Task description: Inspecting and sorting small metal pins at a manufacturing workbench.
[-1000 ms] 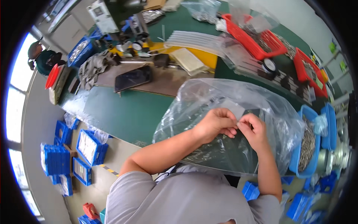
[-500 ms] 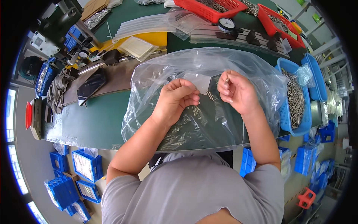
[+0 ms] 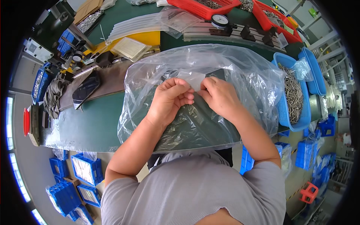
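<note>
My left hand [image 3: 169, 100] is closed over the clear plastic bag [image 3: 255, 80], thumb and forefinger pinched together and the other fingers curled. Its fingertips nearly meet those of my right hand [image 3: 220, 96], which is turned palm down with thumb and forefinger pinched. Whatever sits between either set of fingers is too small or hidden to name. Behind the hands, a whitish translucent sheet [image 3: 193, 79] lies on the bag. The bag spreads over the green tabletop [image 3: 90, 125].
At the right stands a blue basket [image 3: 280, 95] full of small metal pins [image 3: 294, 95], another blue basket [image 3: 318, 80] beside it. A dial gauge [image 3: 220, 21] on a rail and red baskets [image 3: 204, 9] are at the back. A phone [image 3: 87, 88] lies on the left.
My right hand has moved left to my left hand and turned palm down. The small metal piece in its fingers and the loose pins beside it no longer show. The view has shifted slightly.
</note>
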Demonstrator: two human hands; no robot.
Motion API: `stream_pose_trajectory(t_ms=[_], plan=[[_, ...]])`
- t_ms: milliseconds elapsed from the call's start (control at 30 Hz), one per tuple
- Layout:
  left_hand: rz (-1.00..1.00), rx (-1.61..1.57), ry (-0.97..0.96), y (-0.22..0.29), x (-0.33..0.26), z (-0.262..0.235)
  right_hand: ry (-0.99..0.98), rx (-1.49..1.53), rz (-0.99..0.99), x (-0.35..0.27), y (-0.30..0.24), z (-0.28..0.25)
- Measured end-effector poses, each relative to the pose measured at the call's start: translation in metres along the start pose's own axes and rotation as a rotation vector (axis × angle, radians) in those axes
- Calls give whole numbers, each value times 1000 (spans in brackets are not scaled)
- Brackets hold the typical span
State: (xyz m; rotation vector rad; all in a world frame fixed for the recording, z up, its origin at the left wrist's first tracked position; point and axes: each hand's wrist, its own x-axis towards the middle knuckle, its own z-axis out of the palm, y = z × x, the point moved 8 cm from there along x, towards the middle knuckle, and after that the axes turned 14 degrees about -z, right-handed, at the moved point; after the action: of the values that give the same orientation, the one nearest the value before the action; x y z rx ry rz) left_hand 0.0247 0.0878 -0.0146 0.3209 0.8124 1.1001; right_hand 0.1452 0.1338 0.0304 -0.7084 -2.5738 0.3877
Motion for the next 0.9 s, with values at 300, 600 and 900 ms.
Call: stream_pose_trajectory(t_ms=[300, 600, 900], plan=[[-43, -14, -82, -4, -1, 7, 160, 1131, 251, -3, 18, -2], [-71, -55, -122, -8, 0, 11, 212, 1081, 241, -3, 11, -3], [-76, -93, -129, -10, 0, 9, 195, 1013, 185, -1, 4, 0]])
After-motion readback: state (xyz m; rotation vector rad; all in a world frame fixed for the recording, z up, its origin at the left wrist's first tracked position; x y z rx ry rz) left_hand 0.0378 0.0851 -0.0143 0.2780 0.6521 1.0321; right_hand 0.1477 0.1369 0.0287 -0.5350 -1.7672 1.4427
